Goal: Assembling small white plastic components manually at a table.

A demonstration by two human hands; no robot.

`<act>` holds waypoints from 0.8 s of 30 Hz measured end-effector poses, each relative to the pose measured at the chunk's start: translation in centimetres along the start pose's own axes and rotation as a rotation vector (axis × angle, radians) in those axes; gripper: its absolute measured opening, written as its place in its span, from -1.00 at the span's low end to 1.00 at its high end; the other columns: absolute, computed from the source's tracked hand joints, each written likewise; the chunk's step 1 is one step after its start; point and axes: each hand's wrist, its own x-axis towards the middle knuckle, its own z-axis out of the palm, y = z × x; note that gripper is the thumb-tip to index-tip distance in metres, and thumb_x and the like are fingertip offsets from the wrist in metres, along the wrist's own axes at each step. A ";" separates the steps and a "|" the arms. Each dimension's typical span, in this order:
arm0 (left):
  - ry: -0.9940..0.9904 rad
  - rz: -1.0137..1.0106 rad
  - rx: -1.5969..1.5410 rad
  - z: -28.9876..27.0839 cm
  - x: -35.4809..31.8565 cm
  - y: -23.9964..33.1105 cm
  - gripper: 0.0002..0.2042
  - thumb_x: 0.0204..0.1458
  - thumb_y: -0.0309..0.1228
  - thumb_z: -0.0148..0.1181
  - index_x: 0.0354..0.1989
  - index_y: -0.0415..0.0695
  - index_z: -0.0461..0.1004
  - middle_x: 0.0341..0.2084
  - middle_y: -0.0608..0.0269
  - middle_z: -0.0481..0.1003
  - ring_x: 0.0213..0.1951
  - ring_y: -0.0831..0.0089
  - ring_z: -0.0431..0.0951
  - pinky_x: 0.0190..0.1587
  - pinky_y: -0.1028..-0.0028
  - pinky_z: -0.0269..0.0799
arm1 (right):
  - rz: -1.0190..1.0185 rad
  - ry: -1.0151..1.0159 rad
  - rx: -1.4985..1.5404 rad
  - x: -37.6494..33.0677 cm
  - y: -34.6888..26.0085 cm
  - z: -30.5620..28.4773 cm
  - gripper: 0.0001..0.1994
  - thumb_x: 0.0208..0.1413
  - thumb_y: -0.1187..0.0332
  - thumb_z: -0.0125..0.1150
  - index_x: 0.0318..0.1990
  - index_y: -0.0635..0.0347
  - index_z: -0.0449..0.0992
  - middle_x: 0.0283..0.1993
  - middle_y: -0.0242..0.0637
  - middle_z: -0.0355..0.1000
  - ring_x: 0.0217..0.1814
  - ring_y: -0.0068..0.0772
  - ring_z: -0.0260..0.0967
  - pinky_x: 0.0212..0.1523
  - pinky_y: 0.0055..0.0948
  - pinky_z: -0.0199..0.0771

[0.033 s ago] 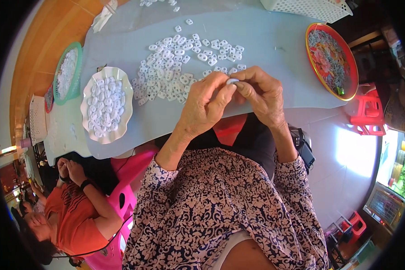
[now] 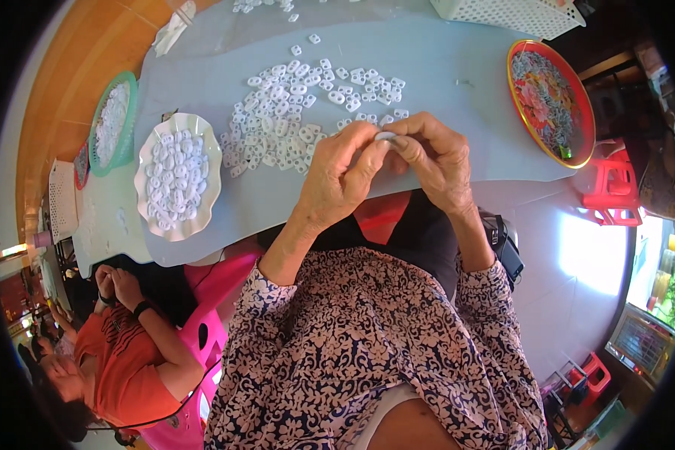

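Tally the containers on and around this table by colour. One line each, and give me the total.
White: 3 (scalloped dish, upper-right perforated basket, far-left perforated basket)
Red: 2 (gold-rimmed tray, small partly hidden container at far left)
Green: 1 (green basket)
Total: 6

Left hand [image 2: 343, 171] and right hand [image 2: 439, 161] pinch thumb to forefinger, fingertips close together, forearms [image 2: 285, 251] angled inward.
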 end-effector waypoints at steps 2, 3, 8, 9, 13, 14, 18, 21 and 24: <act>0.013 -0.001 -0.044 0.2 -0.1 0.0 -0.85 0.11 -0.43 0.05 -0.41 -0.26 0.35 -0.61 0.22 0.34 -0.55 0.48 0.32 -0.49 0.49 0.25 | 0.017 -0.003 0.035 -0.1 0.0 0.0 -0.91 0.13 0.47 0.15 -0.25 0.29 0.48 -0.41 -0.40 0.45 -0.47 -0.70 0.32 -0.46 -0.67 0.35; 0.022 -0.014 -0.015 0.1 -0.1 0.1 -0.85 0.11 -0.42 0.05 -0.41 -0.26 0.35 -0.62 0.23 0.33 -0.58 0.50 0.31 -0.51 0.50 0.24 | 0.016 0.007 0.086 0.0 0.1 0.1 -0.91 0.14 0.46 0.15 -0.26 0.29 0.48 -0.43 -0.41 0.43 -0.47 -0.71 0.30 -0.44 -0.67 0.35; 0.026 -0.075 -0.002 0.0 -0.7 -0.7 -0.81 0.13 -0.41 0.04 -0.47 -0.26 0.32 -0.67 0.27 0.28 -0.65 0.55 0.23 -0.59 0.51 0.17 | 0.088 -0.058 0.143 0.0 0.5 0.0 -0.92 0.16 0.48 0.11 -0.27 0.31 0.45 -0.44 -0.43 0.40 -0.45 -0.70 0.31 -0.42 -0.65 0.37; 0.015 -0.043 -0.014 -0.2 -0.9 -0.7 -0.81 0.14 -0.41 0.04 -0.46 -0.26 0.32 -0.66 0.27 0.28 -0.64 0.54 0.24 -0.58 0.50 0.17 | 0.088 -0.067 0.161 0.0 0.1 0.1 -0.92 0.17 0.47 0.11 -0.28 0.32 0.44 -0.45 -0.43 0.39 -0.45 -0.69 0.31 -0.41 -0.64 0.38; -0.023 0.000 -0.065 -0.4 -0.9 -0.8 -0.84 0.14 -0.42 0.03 -0.41 -0.25 0.33 -0.64 0.25 0.29 -0.59 0.52 0.27 -0.53 0.49 0.22 | 0.106 -0.159 0.113 0.6 -0.5 -1.0 -0.93 0.16 0.50 0.09 -0.27 0.34 0.44 -0.44 -0.41 0.40 -0.44 -0.68 0.33 -0.40 -0.63 0.39; -0.035 0.011 -0.066 -0.4 -1.0 -0.7 -0.85 0.14 -0.42 0.03 -0.39 -0.25 0.34 -0.63 0.25 0.30 -0.58 0.52 0.28 -0.51 0.50 0.23 | 0.105 -0.151 0.071 0.9 -0.8 -1.5 -0.93 0.15 0.52 0.08 -0.27 0.35 0.44 -0.43 -0.40 0.41 -0.43 -0.66 0.33 -0.40 -0.63 0.39; 0.009 -0.031 -0.165 -0.5 -1.3 -0.3 -0.81 0.16 -0.36 0.00 -0.38 -0.25 0.39 -0.64 0.34 0.34 -0.57 0.62 0.30 -0.49 0.58 0.22 | -0.015 0.025 -0.181 4.9 -2.8 -4.5 -0.93 0.07 0.56 0.08 -0.30 0.38 0.46 -0.40 -0.34 0.44 -0.42 -0.63 0.35 -0.37 -0.61 0.41; 0.036 -0.038 -0.145 -1.0 -2.2 -0.7 -0.82 0.16 -0.37 0.00 -0.37 -0.25 0.40 -0.63 0.36 0.35 -0.56 0.63 0.31 -0.48 0.60 0.22 | -0.181 0.225 -0.385 10.8 -4.7 -8.6 -0.87 0.06 0.48 0.07 -0.33 0.35 0.52 -0.50 -0.37 0.44 -0.48 -0.68 0.33 -0.41 -0.66 0.37; 0.041 -0.053 -0.145 -1.0 -2.8 -1.1 -0.83 0.16 -0.40 0.00 -0.37 -0.25 0.40 -0.63 0.37 0.34 -0.55 0.64 0.31 -0.47 0.60 0.23 | -0.223 0.371 -0.634 15.6 -5.4 -12.9 -0.84 0.11 0.42 0.08 -0.28 0.33 0.52 -0.49 -0.45 0.40 -0.49 -0.72 0.25 -0.44 -0.69 0.30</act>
